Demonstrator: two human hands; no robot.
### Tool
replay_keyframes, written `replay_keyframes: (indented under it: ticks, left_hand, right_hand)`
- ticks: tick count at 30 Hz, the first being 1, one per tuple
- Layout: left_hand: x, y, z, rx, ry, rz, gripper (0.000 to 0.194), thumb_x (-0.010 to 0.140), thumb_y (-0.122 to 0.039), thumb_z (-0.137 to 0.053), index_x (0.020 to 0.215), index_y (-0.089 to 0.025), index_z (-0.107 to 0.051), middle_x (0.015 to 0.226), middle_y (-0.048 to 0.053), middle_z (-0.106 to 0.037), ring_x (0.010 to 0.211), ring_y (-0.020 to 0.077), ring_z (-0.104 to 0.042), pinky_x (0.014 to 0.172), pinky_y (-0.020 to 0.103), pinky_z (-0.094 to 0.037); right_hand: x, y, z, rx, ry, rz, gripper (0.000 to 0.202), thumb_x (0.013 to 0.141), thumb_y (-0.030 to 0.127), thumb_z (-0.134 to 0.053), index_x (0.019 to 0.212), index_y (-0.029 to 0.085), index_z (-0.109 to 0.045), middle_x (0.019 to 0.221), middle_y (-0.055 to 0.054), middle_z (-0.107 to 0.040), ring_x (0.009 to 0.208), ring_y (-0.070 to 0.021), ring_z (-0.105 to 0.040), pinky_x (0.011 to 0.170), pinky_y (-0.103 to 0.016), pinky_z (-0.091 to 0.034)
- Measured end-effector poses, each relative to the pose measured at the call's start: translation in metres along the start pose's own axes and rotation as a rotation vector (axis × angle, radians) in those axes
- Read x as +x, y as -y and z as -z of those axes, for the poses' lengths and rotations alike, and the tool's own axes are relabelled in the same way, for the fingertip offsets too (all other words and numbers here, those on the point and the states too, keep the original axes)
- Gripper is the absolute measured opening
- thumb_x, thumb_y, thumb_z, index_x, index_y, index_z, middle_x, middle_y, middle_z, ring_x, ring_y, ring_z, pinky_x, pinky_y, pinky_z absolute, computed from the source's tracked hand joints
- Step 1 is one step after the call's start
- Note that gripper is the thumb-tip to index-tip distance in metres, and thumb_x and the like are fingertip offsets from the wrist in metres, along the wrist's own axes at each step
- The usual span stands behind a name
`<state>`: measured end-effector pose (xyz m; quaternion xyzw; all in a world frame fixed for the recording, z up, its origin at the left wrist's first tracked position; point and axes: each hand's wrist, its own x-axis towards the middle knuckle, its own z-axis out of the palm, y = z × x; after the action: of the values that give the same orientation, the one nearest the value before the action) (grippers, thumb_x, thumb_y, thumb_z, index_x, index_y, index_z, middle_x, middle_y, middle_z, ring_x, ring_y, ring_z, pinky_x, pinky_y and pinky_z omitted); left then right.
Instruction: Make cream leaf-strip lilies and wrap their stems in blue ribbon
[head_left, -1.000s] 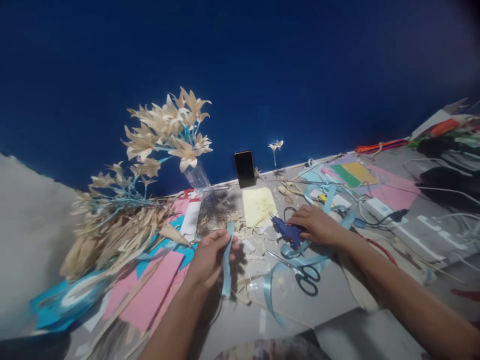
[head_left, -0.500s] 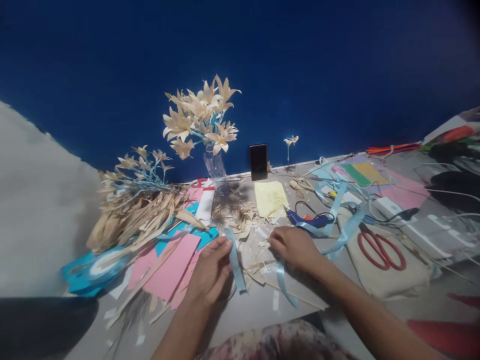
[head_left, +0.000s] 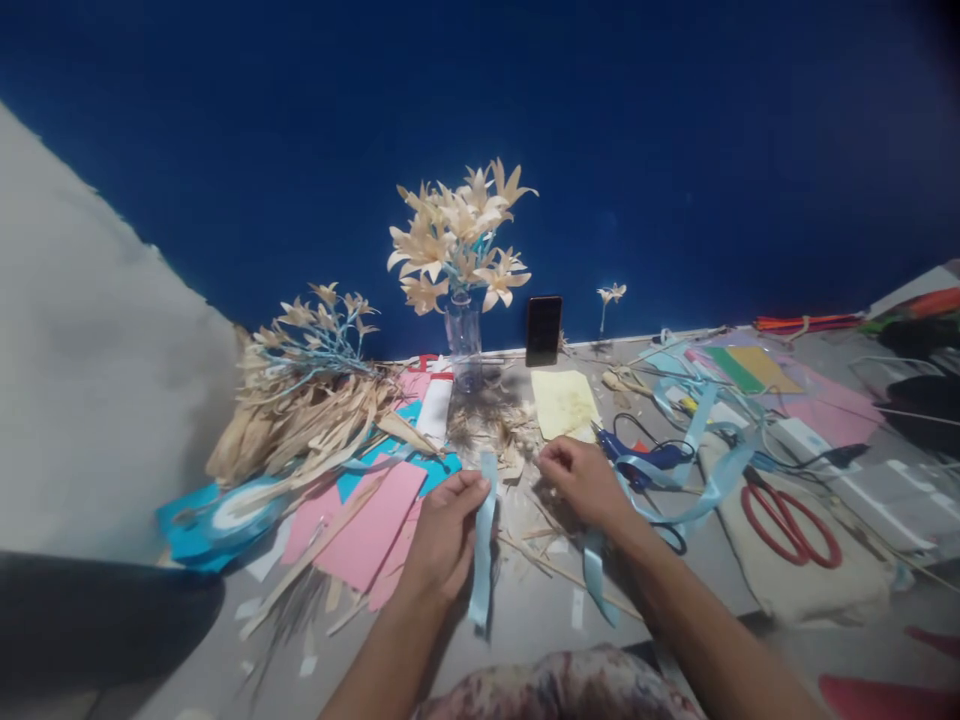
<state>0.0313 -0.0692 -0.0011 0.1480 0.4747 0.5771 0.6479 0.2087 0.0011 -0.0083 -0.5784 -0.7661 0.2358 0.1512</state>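
Observation:
A short strip of light blue ribbon (head_left: 484,555) hangs from my left hand (head_left: 450,525), pinched between thumb and forefinger near its upper end. My right hand (head_left: 581,480) is a little to the right, thumb and fingers drawn together in a pinch; anything between the fingertips is too small to make out. Beneath the right wrist lies another blue ribbon end (head_left: 598,580). Longer loops of blue ribbon (head_left: 716,480) spread to the right, beside a blue glue gun (head_left: 652,455). Dried husk scraps (head_left: 514,460) lie just beyond both hands.
A clear vase (head_left: 465,340) of cream husk flowers (head_left: 457,230) stands by the wall, near an upright phone (head_left: 544,330). Red-handled scissors (head_left: 791,520) rest on a cloth (head_left: 810,580). Pink sheets (head_left: 375,525), husks (head_left: 300,420), yellow paper (head_left: 566,400) and a white power strip (head_left: 817,450) lie around.
The view has shifted, so things sit farther right in it. My left hand still holds the ribbon strip, which now hangs straighter. My right hand is still pinched.

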Motion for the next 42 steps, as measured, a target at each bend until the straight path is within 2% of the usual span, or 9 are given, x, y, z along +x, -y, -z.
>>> replay_keyframes:
  ticks: [4,7,17,22,28,31,36,42]
  left_hand:
    - [0.001,-0.001,-0.009,-0.02,0.014,-0.042,0.031,0.059,-0.027,-0.088,0.078,-0.014,-0.067,0.057,-0.003,-0.062,0.045,0.0079,-0.054,0.046,0.018,-0.044]
    - [-0.002,0.0,-0.016,-0.026,0.033,-0.045,0.029,0.06,-0.025,-0.087,0.08,-0.013,-0.069,0.058,-0.002,-0.064,0.045,0.0079,-0.054,0.046,0.018,-0.043]
    - [-0.004,0.004,-0.023,0.008,0.006,-0.035,0.029,0.06,-0.022,-0.087,0.082,-0.014,-0.07,0.061,-0.003,-0.064,0.044,0.0072,-0.053,0.045,0.018,-0.043]
    - [-0.009,0.005,-0.026,0.047,0.06,-0.029,0.03,0.063,-0.021,-0.084,0.09,-0.012,-0.075,0.066,0.002,-0.069,0.046,0.0069,-0.054,0.046,0.017,-0.044]
    - [-0.012,0.006,-0.026,0.081,0.036,-0.013,0.033,0.062,-0.022,-0.085,0.093,-0.013,-0.077,0.061,0.0,-0.066,0.043,0.0063,-0.05,0.044,0.018,-0.044]
    - [-0.011,0.007,-0.022,0.072,0.045,-0.019,0.032,0.064,-0.023,-0.084,0.094,-0.013,-0.077,0.06,-0.001,-0.064,0.042,0.0052,-0.048,0.042,0.017,-0.041]
    - [-0.012,0.005,-0.023,0.069,0.064,-0.039,0.025,0.062,-0.023,-0.085,0.083,-0.011,-0.076,0.06,0.0,-0.065,0.044,0.0058,-0.05,0.044,0.017,-0.042]
    - [-0.017,0.005,-0.021,0.051,0.044,-0.004,0.025,0.062,-0.024,-0.085,0.082,-0.012,-0.075,0.054,-0.002,-0.062,0.04,0.0062,-0.048,0.042,0.018,-0.041]
  right_hand:
    - [-0.026,0.015,0.011,0.546,-0.051,0.123,0.019,0.085,0.037,-0.062,0.077,0.02,-0.065,0.064,0.001,-0.063,0.057,-0.0147,-0.055,0.054,-0.023,-0.044]
    - [-0.036,0.024,0.006,0.645,-0.031,0.16,0.014,0.083,0.032,-0.063,0.076,0.02,-0.065,0.063,0.002,-0.063,0.056,-0.0135,-0.053,0.055,-0.023,-0.042]
    - [-0.039,0.014,-0.003,0.461,-0.083,0.238,0.01,0.087,0.021,-0.063,0.078,0.02,-0.068,0.074,-0.001,-0.07,0.067,-0.0154,-0.06,0.065,-0.025,-0.041]
    - [-0.032,0.01,-0.003,0.345,-0.099,0.211,0.011,0.087,0.02,-0.063,0.077,0.02,-0.068,0.073,-0.001,-0.069,0.067,-0.0163,-0.06,0.066,-0.026,-0.039]
    - [-0.023,0.005,0.003,0.377,-0.162,0.171,0.011,0.087,0.021,-0.064,0.077,0.02,-0.068,0.074,0.0,-0.07,0.068,-0.0164,-0.061,0.065,-0.026,-0.04]
    - [-0.025,0.004,0.008,0.416,-0.201,0.218,0.01,0.087,0.022,-0.064,0.078,0.02,-0.067,0.074,0.0,-0.07,0.068,-0.0159,-0.061,0.066,-0.025,-0.041]
    - [-0.034,0.007,0.007,0.313,-0.115,0.329,0.01,0.088,0.02,-0.064,0.079,0.02,-0.068,0.075,0.0,-0.07,0.069,-0.0162,-0.062,0.067,-0.026,-0.04]
    - [-0.023,0.002,0.002,0.285,-0.122,0.247,0.011,0.087,0.021,-0.066,0.076,0.021,-0.069,0.074,-0.001,-0.071,0.07,-0.0169,-0.062,0.067,-0.027,-0.04]
